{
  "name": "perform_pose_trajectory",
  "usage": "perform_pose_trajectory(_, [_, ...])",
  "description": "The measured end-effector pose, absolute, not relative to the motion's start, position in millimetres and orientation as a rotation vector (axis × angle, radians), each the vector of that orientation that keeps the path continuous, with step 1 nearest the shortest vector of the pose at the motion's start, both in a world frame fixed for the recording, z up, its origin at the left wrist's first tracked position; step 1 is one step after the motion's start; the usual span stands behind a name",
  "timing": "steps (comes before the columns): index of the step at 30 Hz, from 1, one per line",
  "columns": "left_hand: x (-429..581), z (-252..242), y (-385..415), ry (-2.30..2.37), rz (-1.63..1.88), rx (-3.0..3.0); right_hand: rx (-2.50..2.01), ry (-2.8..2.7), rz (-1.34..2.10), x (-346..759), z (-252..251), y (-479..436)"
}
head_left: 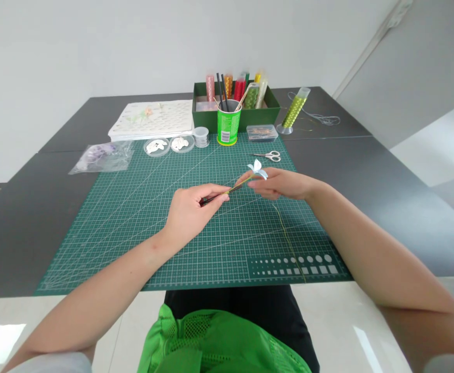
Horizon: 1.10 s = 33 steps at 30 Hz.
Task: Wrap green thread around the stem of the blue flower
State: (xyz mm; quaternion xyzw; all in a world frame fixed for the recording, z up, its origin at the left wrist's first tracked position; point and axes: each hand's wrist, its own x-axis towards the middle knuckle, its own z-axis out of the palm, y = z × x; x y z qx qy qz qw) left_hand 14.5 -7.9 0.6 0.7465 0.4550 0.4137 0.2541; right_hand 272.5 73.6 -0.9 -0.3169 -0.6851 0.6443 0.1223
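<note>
My left hand (191, 208) is closed in a pinch around the thin yellow-green stem (238, 185) of a small artificial flower. A slim dark tool (208, 199), whose kind I cannot make out, lies along the stem in the same grip. Pale blue and white petals (257, 169) form the flower head, tilted up at the stem's right end. Just behind and right of the petals, my right hand (279, 184) has its fingers curled; the flower partly hides the fingertips. From under those fingers a fine yellow-green thread (285, 233) trails down over the green cutting mat (141, 238).
Small scissors (270, 155) lie beyond my right hand. Behind are a green can (227, 127) of sticks, a clear box (261, 133), a thread spool (295, 110) and a dark green box (275, 110) of spools. Leftward are dishes of white pieces (157, 147), a plastic bag (102, 157) and a white foam block (153, 132).
</note>
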Motion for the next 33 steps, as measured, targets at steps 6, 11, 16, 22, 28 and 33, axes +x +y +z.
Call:
perform_pose_trajectory(6, [14, 0, -7, 1.219, 1.146, 1.885, -1.587, -1.879, 0.892, 265, -18, 82])
perform_pose_trajectory(11, [13, 0, -5, 1.261, 1.15, 1.858, -1.204, -2.094, 0.677, 248, -17, 66])
perform_pose_trajectory(16, [11, -1, -2, 1.318, 1.204, 1.862, -0.775, -2.071, 1.429, 226, -3, 37])
perform_pose_trajectory(22, [9, -3, -1, 1.394, 1.222, 1.878, -1.102, -2.278, 0.948, 214, 2, 16])
perform_pose_trajectory(28, [11, -5, -1, 1.417, 1.198, 1.85, -1.115, -2.44, 0.406, 219, 7, 9])
perform_pose_trajectory(33, [9, -5, 0, 1.407, 1.127, 1.839, -0.869, -2.392, 0.43, 225, 13, 9])
